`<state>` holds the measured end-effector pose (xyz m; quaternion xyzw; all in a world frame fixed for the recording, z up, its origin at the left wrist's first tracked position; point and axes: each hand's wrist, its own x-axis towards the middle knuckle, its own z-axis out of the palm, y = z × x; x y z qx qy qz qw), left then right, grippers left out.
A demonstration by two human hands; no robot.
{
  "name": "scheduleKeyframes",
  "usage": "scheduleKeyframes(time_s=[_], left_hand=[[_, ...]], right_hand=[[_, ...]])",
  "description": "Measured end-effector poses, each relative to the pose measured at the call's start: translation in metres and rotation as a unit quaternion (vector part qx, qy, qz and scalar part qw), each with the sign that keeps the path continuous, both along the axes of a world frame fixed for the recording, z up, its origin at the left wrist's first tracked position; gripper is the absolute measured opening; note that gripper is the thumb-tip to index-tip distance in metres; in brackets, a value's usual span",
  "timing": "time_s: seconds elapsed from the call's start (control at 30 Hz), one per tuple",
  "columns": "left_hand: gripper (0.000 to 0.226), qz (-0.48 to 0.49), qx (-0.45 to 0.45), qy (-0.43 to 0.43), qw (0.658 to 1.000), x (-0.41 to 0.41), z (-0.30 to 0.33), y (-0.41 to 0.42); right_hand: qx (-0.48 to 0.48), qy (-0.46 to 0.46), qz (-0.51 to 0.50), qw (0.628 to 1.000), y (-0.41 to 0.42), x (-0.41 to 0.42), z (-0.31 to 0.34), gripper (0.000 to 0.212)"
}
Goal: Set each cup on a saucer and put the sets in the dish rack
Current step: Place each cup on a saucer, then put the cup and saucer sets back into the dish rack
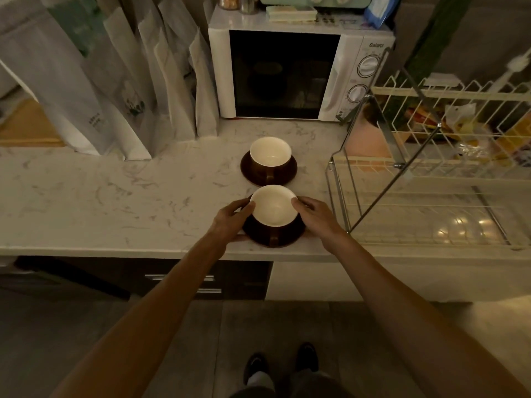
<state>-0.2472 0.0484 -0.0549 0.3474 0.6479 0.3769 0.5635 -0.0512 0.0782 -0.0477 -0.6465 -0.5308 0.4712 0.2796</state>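
Near cup (274, 206): upright, white inside, brown outside, seated on brown saucer (283, 239) at counter edge. Far cup (270, 155): identical, upright on its saucer (287, 173) (handles face the viewer). Dish rack (431, 179): wire, at right.

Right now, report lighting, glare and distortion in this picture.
Head view: dim, warm light; bright glare spots on the dish rack tray; wide-angle bend curves the counter edge; the microwave window reflects dark shapes; both cups, near and far, stay sharp.
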Motion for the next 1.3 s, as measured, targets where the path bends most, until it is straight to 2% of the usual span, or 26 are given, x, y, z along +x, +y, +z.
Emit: scheduleKeyframes(time_s=[0.43,0.6,0.83,1.0,1.2,1.3], left_hand=[[0.039,-0.027,0.010,0.017,0.999,0.000,0.009,-0.035],[0.034,-0.048,0.012,0.025,0.998,0.006,0.015,-0.060],[0.014,-0.069,0.024,0.011,0.997,0.029,0.017,-0.091],[0.016,-0.101,0.031,0.003,0.994,0.053,0.018,-0.109],[0.017,-0.124,0.032,-0.017,0.992,0.097,0.025,-0.117],[0.019,-0.146,0.029,-0.033,0.988,0.121,0.028,-0.118]], right_hand=[[-0.017,0.013,-0.004,1.000,-0.033,0.003,0.007,0.031],[0.003,0.012,0.001,1.000,-0.059,0.014,0.011,0.029],[0.031,0.037,0.019,0.999,-0.098,0.048,0.018,0.030],[0.022,0.067,0.015,0.997,-0.125,0.082,0.024,0.023],[0.014,0.060,-0.030,0.998,-0.146,0.130,0.028,0.031],[0.013,0.061,-0.048,0.997,-0.152,0.155,0.031,0.024]])
